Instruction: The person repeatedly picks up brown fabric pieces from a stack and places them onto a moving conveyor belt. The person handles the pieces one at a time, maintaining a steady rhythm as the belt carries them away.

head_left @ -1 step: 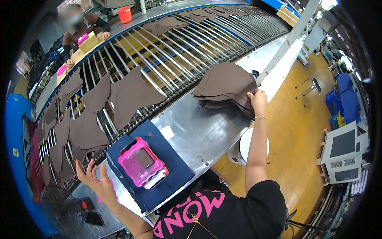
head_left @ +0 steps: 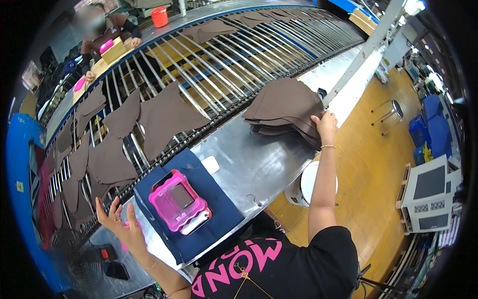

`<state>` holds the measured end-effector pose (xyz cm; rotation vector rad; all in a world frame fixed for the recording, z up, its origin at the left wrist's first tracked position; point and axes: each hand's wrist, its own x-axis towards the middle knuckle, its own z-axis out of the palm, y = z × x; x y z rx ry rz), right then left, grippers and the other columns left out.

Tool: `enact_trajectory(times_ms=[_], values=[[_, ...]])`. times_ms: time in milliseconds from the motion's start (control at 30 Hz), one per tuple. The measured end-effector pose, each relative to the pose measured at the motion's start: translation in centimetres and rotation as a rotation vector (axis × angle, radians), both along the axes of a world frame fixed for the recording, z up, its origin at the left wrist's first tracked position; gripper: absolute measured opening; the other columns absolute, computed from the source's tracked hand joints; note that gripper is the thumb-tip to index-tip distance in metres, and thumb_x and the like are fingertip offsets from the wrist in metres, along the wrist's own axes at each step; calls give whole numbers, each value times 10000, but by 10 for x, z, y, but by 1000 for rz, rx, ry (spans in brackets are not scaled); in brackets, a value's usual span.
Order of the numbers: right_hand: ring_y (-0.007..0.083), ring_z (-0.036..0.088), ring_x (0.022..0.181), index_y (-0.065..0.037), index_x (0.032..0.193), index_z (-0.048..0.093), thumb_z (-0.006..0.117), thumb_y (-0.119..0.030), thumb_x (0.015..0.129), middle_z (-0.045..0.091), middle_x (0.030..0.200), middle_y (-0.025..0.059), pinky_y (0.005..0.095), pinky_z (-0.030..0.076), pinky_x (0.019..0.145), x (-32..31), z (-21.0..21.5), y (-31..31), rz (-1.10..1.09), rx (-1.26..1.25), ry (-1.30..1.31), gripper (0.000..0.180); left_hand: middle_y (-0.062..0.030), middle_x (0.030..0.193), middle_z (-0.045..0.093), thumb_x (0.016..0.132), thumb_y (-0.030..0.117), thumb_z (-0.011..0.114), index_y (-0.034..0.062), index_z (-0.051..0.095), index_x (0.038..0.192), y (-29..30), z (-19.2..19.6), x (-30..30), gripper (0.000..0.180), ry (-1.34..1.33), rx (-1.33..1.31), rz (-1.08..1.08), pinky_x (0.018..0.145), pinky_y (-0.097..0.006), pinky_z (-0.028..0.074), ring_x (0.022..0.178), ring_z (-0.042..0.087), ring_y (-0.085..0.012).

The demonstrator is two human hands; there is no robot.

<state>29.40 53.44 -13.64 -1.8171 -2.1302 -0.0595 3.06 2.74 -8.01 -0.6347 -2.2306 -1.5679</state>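
Observation:
A stack of dark brown cut sheet pieces (head_left: 281, 102), perhaps fabric or leather, lies on the metal table beside the conveyor. My right hand (head_left: 326, 124) is closed at the stack's right edge, fingers bent over the rim of the pieces; their tips are partly hidden. Over the table's left end I hold my left hand (head_left: 122, 224) raised, with fingers spread and nothing in it. Next to it, a pink frame-shaped plastic case (head_left: 178, 200) rests on a dark blue sheet (head_left: 219, 199). Part of a bright pink thing shows behind my left wrist.
Brown pieces (head_left: 167, 117) lie spread over the metal-bar conveyor (head_left: 219, 74). A person (head_left: 119, 37) works across it beside a yellow block. A fan (head_left: 77, 259) stands at the table's left end. A white bucket (head_left: 318, 182) and a stool (head_left: 396, 108) are at right.

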Motion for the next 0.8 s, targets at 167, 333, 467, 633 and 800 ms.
enact_trajectory(times_ms=[167,333,467,633,800], values=[[291,667,647,-40,1190,572,593,-178,898,668,830,194,376,543,620,-14,64,-33,189,-308,130,323,-123,1461,298,851,68,681,88,262,1452,-11,-3,1,733,-11,-28,7,946,-374,421,1127,549,-239],[192,663,555,-46,1250,558,511,-102,951,637,702,148,319,492,478,-43,106,-95,682,103,229,307,-120,1414,313,823,92,714,91,341,1431,3,4,-1,714,46,-54,-4,942,-366,446,1147,542,-255],[147,663,575,-30,1271,544,504,-121,977,622,718,88,268,488,481,-84,128,-157,867,-349,819,311,-118,1416,291,834,142,722,91,379,1414,26,14,-10,676,90,-87,-83,949,-368,449,1184,522,-271],[194,640,564,38,1178,478,489,-160,993,643,873,129,277,528,487,-142,87,-231,1261,-876,1191,271,-120,1129,588,926,165,621,-2,447,1317,15,18,-21,459,-229,167,-340,740,-258,533,990,633,-212],[165,644,765,-20,1071,611,663,-96,880,680,888,80,292,503,729,-178,60,-267,1620,-463,868,211,-20,847,634,923,85,609,-12,593,1026,-55,48,-10,143,-162,167,-87,478,-179,463,644,575,-36]])
